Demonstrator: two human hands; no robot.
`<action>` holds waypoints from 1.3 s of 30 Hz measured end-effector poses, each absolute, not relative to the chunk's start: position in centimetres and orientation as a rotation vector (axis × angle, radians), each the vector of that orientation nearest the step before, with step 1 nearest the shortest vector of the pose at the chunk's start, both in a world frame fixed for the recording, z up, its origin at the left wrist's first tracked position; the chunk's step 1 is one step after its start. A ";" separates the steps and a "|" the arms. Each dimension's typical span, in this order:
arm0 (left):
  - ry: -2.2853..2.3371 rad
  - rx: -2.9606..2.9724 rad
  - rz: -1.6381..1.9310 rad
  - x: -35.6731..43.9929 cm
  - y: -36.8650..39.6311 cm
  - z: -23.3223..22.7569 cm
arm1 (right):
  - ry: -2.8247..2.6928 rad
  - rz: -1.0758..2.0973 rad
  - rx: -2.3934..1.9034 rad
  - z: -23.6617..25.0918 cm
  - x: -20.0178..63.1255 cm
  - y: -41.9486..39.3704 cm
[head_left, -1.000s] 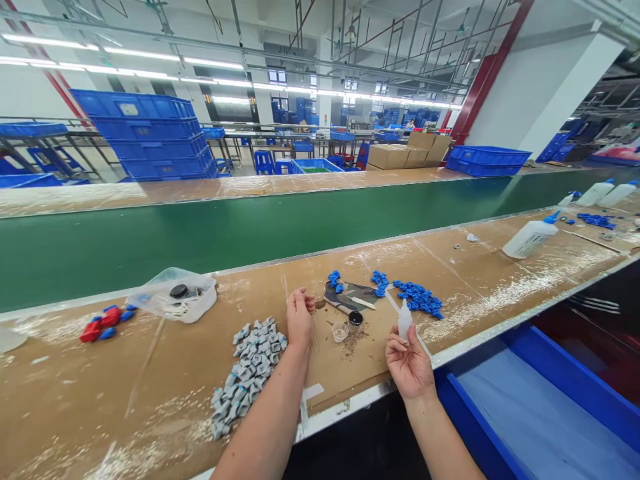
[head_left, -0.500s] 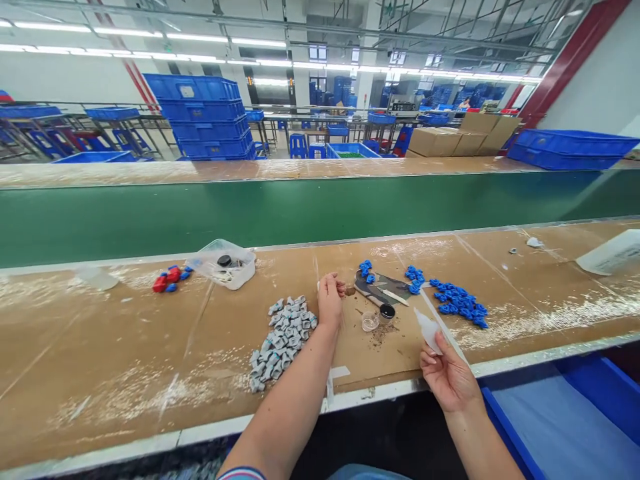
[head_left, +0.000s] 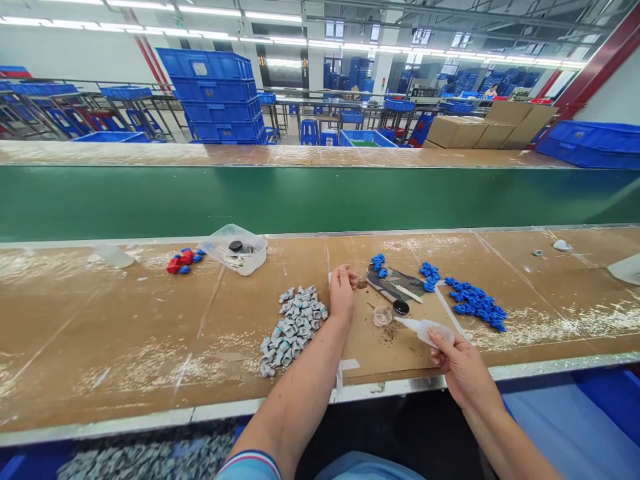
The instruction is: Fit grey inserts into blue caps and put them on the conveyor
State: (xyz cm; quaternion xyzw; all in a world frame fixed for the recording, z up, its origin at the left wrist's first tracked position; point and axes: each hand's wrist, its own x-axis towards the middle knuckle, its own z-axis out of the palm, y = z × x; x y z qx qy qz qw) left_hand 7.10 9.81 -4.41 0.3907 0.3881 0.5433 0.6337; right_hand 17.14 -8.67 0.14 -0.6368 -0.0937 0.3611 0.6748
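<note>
At ten o'clock I see a clear plastic tub [head_left: 235, 249] beside red and blue caps [head_left: 183, 261]. Stacked blue crates [head_left: 214, 93] stand at eleven o'clock, cardboard boxes [head_left: 483, 130] at one, beyond the green conveyor belt [head_left: 300, 199].

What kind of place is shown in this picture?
Most likely a factory assembly line: a long green conveyor belt runs past the workbench, stacked blue crates stand behind, and piles of small grey parts lie ready.

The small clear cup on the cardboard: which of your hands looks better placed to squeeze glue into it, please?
Probably the right hand: it holds the squeeze bottle, nozzle pointing toward the cup. The left hand pinches a small part.
</note>
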 end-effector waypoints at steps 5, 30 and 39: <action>0.882 0.900 1.234 7.0 9.8 -4.5 | -0.528 0.704 -1.672 0.6 18.0 -7.9; 0.884 0.933 1.219 7.0 9.7 -4.3 | -1.823 0.148 -2.389 5.1 16.8 -2.6; 0.911 0.957 1.228 7.3 9.8 -4.6 | -1.841 0.180 -2.401 5.4 16.6 -2.3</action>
